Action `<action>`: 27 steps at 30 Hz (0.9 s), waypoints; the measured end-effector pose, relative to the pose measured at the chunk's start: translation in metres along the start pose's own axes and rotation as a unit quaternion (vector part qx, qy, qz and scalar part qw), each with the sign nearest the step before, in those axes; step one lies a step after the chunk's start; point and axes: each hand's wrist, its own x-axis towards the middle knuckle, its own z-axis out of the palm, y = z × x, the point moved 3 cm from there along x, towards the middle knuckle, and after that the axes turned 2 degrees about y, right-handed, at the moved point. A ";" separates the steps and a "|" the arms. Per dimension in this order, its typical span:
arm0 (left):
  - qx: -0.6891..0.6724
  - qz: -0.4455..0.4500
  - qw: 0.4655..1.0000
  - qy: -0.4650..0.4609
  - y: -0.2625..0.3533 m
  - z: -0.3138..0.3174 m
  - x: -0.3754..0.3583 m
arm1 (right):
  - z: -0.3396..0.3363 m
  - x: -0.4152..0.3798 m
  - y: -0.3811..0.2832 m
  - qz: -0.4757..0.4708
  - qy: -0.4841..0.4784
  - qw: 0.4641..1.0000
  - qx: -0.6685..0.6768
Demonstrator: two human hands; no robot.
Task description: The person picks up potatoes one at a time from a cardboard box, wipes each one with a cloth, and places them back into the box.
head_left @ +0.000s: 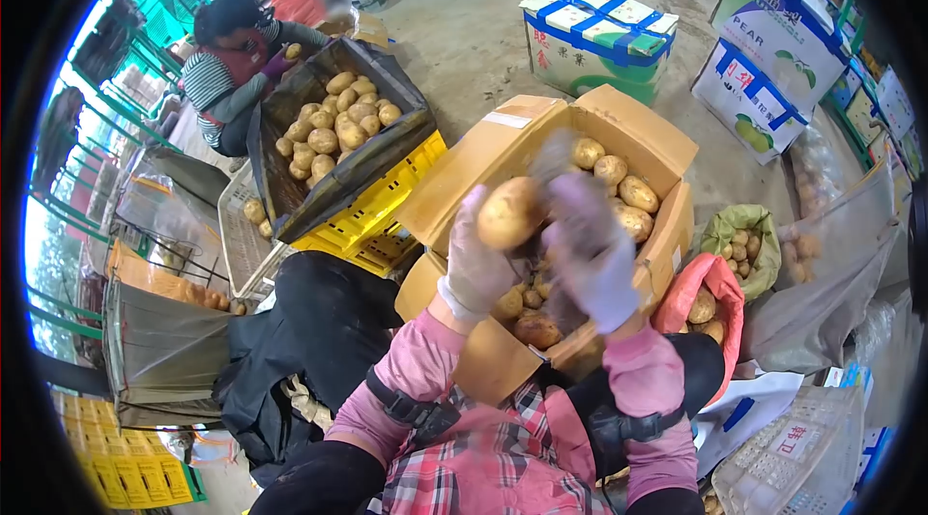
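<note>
In a pale glove, my left hand (476,264) grips a large potato (510,214) above an open cardboard box (672,244). Close to the potato's right side is my gloved right hand (592,249), its dark fingers smeared by motion. Whether it touches the potato or holds anything cannot be made out. Several potatoes (611,170) lie along the far side of the box. More potatoes (536,329) show below my hands, partly covered by them.
Left of the box, a black-lined yellow crate (382,191) holds many potatoes. A co-worker (232,71) sits behind it, holding a potato. To my right are a red sack (727,278) and a green sack (768,225) of potatoes. Taped cartons (599,37) stand farther back.
</note>
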 end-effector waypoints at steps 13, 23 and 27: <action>0.423 0.138 0.889 -0.107 -0.007 0.003 -0.012 | -0.025 0.014 0.025 0.140 0.083 0.986 0.031; -0.135 -0.037 0.990 -0.012 0.053 -0.028 -0.027 | -0.014 0.004 0.074 0.123 0.082 0.989 -0.026; -0.049 0.189 0.981 0.005 0.183 -0.106 0.035 | -0.017 0.011 0.024 0.194 0.113 0.974 0.028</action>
